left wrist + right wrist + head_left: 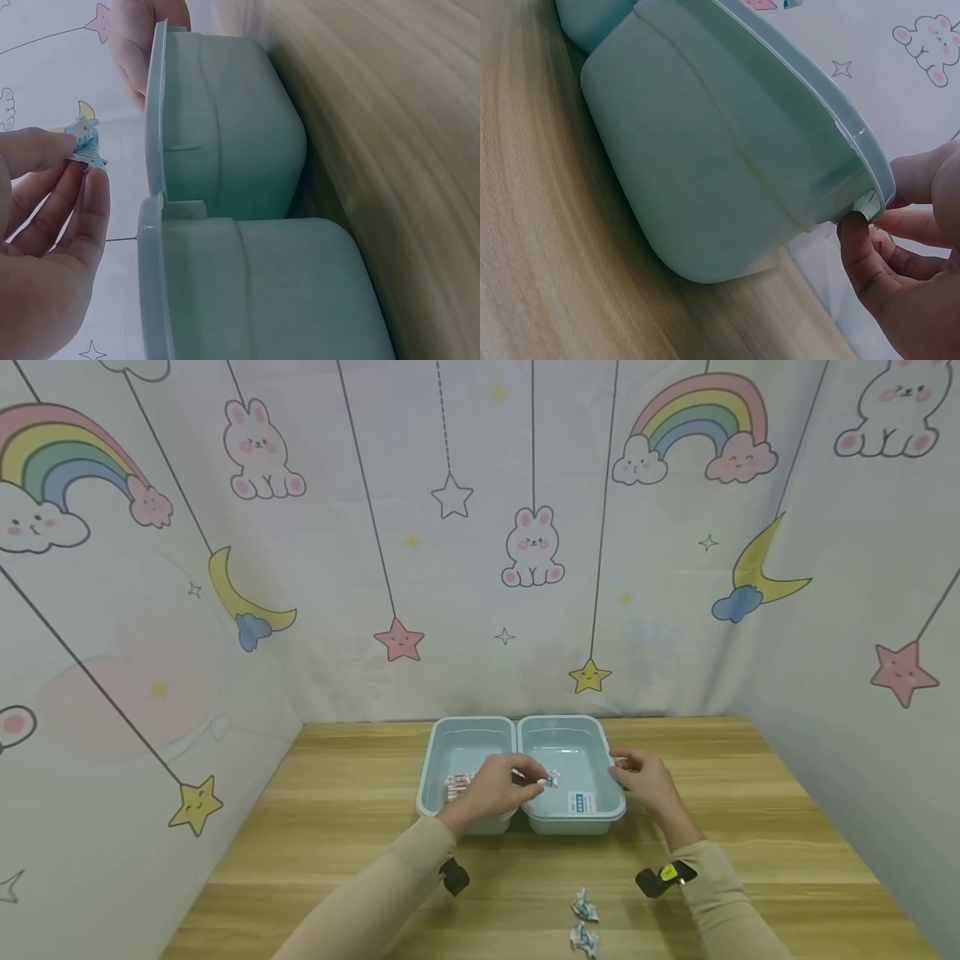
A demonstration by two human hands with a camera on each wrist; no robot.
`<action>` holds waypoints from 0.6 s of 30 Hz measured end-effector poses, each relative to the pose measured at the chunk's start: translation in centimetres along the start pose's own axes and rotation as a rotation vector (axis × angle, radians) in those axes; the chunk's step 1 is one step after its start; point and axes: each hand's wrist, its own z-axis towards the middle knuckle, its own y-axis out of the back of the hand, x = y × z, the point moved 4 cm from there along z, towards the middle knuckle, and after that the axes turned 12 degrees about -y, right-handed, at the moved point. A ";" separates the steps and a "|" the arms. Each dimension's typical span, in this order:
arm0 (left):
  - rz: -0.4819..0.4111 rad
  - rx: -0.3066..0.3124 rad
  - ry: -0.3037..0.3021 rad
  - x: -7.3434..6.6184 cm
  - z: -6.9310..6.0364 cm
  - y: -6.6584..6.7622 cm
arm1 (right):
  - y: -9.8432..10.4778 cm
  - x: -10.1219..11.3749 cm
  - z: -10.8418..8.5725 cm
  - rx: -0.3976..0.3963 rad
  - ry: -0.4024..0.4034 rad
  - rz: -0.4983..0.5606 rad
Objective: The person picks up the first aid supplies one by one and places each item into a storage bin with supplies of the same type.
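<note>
My left hand (491, 789) pinches a small candy-like piece in a crinkled white-and-blue wrapper (88, 144) between thumb and fingertips, above the right pale-blue plastic tub (576, 817). At that tub's right side, my right hand (648, 783) grips the rim, with thumb and fingers on either side of it in the right wrist view. Inside the right tub shows a flat white-and-blue printed square (581, 802); whether it is loose or stuck on cannot be told. The left tub (427, 764) holds several shiny reddish-and-silver wrapped pieces (457, 787), partly hidden by my left hand.
Two more crinkled white-and-blue wrapped pieces (584, 906) lie on the wooden table (337, 810) between my forearms. The tubs stand side by side near the back edge. A printed fabric curtain (465, 577) encloses the table at the back and both sides.
</note>
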 end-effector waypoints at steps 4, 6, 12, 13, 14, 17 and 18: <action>-0.004 0.005 0.013 0.4 0.2 -0.1 | 0.0 0.1 0.0 0.000 0.010 -0.004; -0.005 0.009 0.025 0.7 0.2 -0.2 | 0.0 0.1 0.0 -0.001 0.011 -0.005; -0.010 0.007 0.036 1.0 0.3 -0.4 | 0.0 0.2 -0.2 0.003 0.011 -0.014; -0.012 0.006 0.036 1.0 0.3 -0.4 | 0.0 0.2 -0.2 0.003 0.012 -0.016; -0.013 0.006 0.036 1.0 0.3 -0.4 | 0.0 0.2 -0.2 0.003 0.016 -0.020; -0.015 0.004 0.039 1.0 0.2 -0.5 | 0.0 0.4 -0.3 0.002 0.026 -0.029; -0.012 0.003 0.041 1.1 0.2 -0.5 | 0.0 0.4 -0.3 0.004 0.029 -0.031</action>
